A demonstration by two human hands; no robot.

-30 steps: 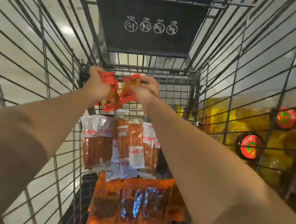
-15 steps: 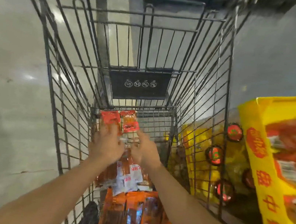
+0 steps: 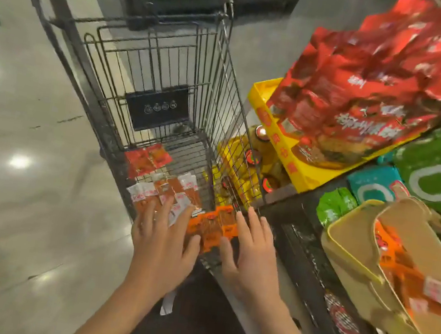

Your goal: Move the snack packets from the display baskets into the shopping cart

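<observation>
- Cart (image 3: 220, 86): wire basket seen from above; on its floor lie red packets (image 3: 147, 158) at the far end, clear-and-white packets (image 3: 165, 191) in the middle, and orange packets (image 3: 214, 228) nearest the person
- Left hand (image 3: 163, 240): fingers straight and spread, gripping nothing, above the clear-and-white packets; contact cannot be told
- Right hand (image 3: 253, 251): fingers likewise straight and empty, beside the orange packets at the cart's near edge
- Display baskets (image 3: 357, 246): tan, on the shelf to the right of the cart; orange and white packets (image 3: 410, 276) remain inside, blurred
- Progress (judged): three kinds of packet are already in the cart; with both hands free and stock left in the baskets, the transfer looks partway done, the next reach to the baskets not yet begun
</observation>
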